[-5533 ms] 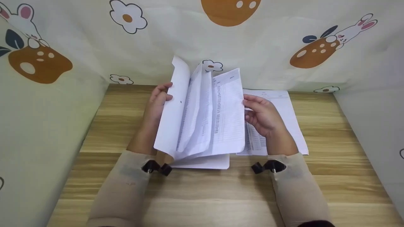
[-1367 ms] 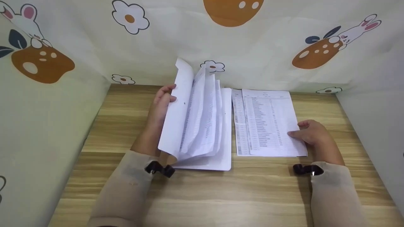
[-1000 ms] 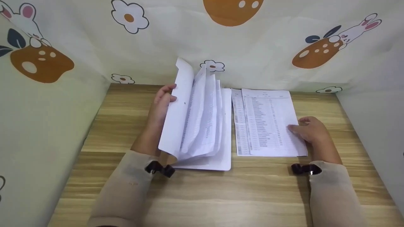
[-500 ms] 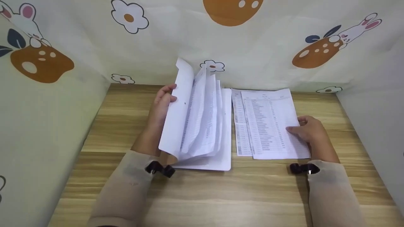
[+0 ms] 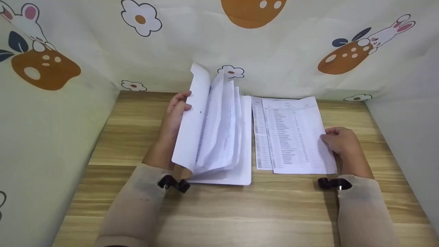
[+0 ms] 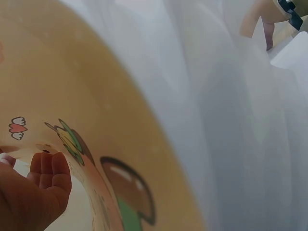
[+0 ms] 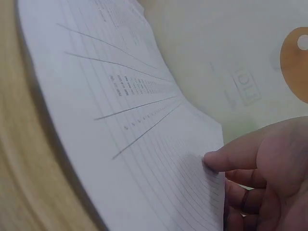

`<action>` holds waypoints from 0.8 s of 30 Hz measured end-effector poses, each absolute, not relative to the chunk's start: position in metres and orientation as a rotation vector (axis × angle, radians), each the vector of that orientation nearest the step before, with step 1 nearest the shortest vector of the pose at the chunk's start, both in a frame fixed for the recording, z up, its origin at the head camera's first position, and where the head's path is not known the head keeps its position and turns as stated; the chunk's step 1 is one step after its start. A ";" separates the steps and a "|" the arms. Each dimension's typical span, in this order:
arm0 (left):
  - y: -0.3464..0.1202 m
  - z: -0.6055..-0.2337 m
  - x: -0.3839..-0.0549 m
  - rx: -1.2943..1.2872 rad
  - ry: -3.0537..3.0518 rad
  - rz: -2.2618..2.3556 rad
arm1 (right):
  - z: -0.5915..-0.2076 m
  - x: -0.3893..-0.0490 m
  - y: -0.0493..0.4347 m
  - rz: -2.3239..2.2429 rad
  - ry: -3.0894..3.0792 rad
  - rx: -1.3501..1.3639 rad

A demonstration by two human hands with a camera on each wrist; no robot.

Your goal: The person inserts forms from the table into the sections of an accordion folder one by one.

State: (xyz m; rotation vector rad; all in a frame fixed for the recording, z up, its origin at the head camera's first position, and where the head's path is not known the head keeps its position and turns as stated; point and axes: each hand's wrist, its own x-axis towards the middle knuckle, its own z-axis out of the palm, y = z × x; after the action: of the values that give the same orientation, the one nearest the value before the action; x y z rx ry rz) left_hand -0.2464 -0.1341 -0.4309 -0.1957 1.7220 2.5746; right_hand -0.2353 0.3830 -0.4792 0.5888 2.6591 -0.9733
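Note:
A notebook [image 5: 246, 144] with a curled white inner cover lies in the middle of the wooden table, several of its pages standing fanned up. My left hand [image 5: 175, 115] grips the raised cover at its left edge. In the left wrist view the cover's outside [image 6: 110, 96] is tan with cartoon prints, and the left fingers [image 6: 50, 173] curl at its edge. To the right, my right hand [image 5: 343, 142] pinches the right edge of a printed sheet [image 5: 295, 137]. The right wrist view has the thumb on top of the ruled sheet [image 7: 144, 144], with fingers behind it.
Another printed sheet [image 5: 262, 151] lies partly under the pinched one, beside the notebook. A patterned cloth wall [image 5: 185, 41] rises right behind the papers, with side walls left and right. Bare wood [image 5: 240, 212] shows in front.
Earlier the right hand held a notebook page; it then moved right to the loose sheets. The top sheet has shifted slightly toward the front and its edge lifted. The left hand stays on the cover.

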 end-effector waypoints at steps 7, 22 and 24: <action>-0.138 -0.432 -0.250 -0.202 1.743 2.541 | -0.474 -0.233 0.387 -1.281 2.568 0.610; -0.141 -0.431 -0.254 -0.241 1.803 2.518 | -0.450 -0.223 0.383 -2.057 1.936 0.504; -0.141 -0.431 -0.254 -0.247 1.805 2.517 | -0.448 -0.223 0.382 -2.087 1.913 0.503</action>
State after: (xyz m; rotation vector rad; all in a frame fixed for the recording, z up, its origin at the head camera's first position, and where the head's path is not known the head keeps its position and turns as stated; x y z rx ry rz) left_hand -0.2537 -0.1405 -0.4313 -0.2469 1.8050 2.5169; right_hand -0.2225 0.3818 -0.4480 0.5032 1.9127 -2.0867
